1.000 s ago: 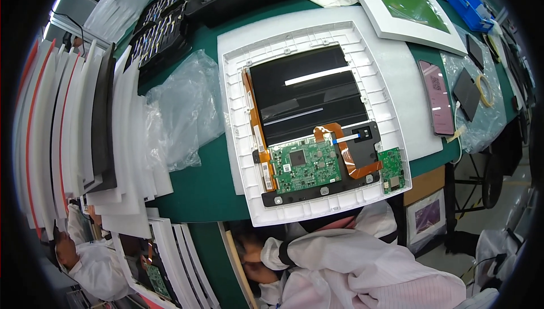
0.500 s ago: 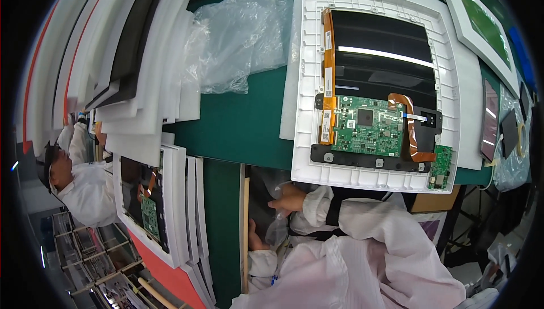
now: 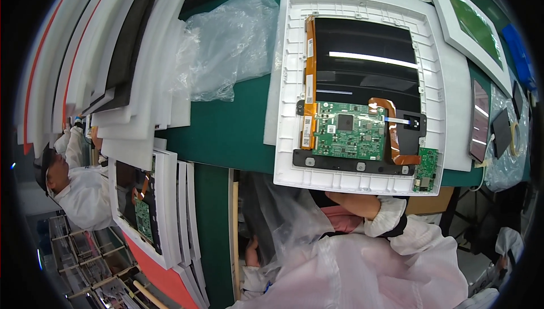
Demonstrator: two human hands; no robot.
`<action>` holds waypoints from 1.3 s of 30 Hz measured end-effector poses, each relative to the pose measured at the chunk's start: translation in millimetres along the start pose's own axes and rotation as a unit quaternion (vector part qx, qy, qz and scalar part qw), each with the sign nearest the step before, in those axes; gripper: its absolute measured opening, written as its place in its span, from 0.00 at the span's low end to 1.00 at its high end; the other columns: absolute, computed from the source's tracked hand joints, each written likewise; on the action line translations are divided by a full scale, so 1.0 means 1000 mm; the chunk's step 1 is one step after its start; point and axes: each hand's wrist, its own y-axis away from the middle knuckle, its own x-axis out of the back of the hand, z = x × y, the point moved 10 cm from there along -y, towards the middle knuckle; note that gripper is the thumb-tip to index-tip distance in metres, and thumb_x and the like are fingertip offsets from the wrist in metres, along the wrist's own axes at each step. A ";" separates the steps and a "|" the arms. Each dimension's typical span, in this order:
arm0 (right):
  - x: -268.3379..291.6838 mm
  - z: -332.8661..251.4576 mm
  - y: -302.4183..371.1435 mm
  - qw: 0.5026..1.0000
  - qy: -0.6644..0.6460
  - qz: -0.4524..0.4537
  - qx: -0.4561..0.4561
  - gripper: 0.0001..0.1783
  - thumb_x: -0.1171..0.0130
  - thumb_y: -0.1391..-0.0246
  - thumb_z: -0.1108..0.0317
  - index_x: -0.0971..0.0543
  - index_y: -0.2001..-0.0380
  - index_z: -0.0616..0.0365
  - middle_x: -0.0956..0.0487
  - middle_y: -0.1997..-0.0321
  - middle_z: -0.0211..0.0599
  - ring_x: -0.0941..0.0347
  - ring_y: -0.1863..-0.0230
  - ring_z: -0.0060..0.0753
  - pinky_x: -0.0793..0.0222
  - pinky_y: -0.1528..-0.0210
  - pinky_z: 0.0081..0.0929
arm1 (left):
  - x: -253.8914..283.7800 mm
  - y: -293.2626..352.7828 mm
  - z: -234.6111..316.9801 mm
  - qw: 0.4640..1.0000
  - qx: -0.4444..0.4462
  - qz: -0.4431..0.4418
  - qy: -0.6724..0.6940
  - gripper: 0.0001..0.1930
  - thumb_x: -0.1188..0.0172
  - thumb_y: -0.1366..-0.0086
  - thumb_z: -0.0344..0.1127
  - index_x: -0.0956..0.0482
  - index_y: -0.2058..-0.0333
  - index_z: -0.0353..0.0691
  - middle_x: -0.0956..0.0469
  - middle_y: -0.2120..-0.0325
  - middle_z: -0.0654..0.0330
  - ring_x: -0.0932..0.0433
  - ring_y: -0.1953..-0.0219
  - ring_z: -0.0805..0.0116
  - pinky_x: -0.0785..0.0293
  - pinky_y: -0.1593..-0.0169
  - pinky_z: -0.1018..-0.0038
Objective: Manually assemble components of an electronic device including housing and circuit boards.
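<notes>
Plastic (image 3: 292, 210), thin and clear, hangs in soft folds below the near edge of the green bench (image 3: 226, 133), over the person's lap. The left hand (image 3: 253, 250) is low down by its side, half in shadow; I cannot tell if it is spread or pinching. The right wrist (image 3: 362, 205) shows, but the right hand is hidden by the white frame (image 3: 362, 186), so I cannot tell how it is held.

To do this well, I think, pull slowly and hold the plastic by its edges, so it does not rip or snag. The right arm should stay low and not bump the frame, which pokes out past the bench.

The frame looks like hard, smooth plastic with little ribs. In it sit a shiny, flat black screen (image 3: 368, 73), a bumpy green board (image 3: 362, 139) and a bendy brown strip (image 3: 394, 133). Under it lies a soft-looking white foam sheet (image 3: 458, 110).
</notes>
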 end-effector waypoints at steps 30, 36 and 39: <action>0.019 -0.052 0.078 0.888 -0.420 -0.085 -0.168 0.13 0.46 0.46 0.66 0.27 0.59 0.61 0.25 0.65 0.29 0.30 0.66 0.17 0.34 0.64 0.16 | -0.258 -0.010 0.001 0.972 0.120 -0.186 -0.082 0.15 0.52 0.37 0.34 0.30 0.54 0.32 0.26 0.57 0.51 0.27 0.56 0.57 0.31 0.51 0.65; 0.047 0.048 0.103 0.861 -0.349 0.191 -0.315 0.27 0.45 0.46 0.59 0.37 0.53 0.70 0.27 0.62 0.42 0.28 0.64 0.29 0.30 0.63 0.24 | -0.259 0.000 0.020 0.977 0.120 -0.163 -0.072 0.15 0.53 0.36 0.33 0.30 0.55 0.31 0.26 0.57 0.49 0.27 0.55 0.56 0.31 0.50 0.63; 0.056 0.050 0.121 0.756 -0.468 0.244 -0.387 0.24 0.45 0.46 0.59 0.35 0.55 0.67 0.27 0.62 0.42 0.27 0.65 0.31 0.30 0.62 0.27 | -0.269 0.006 0.031 0.980 0.068 -0.164 -0.093 0.14 0.56 0.35 0.31 0.31 0.56 0.28 0.27 0.57 0.47 0.27 0.55 0.52 0.31 0.50 0.58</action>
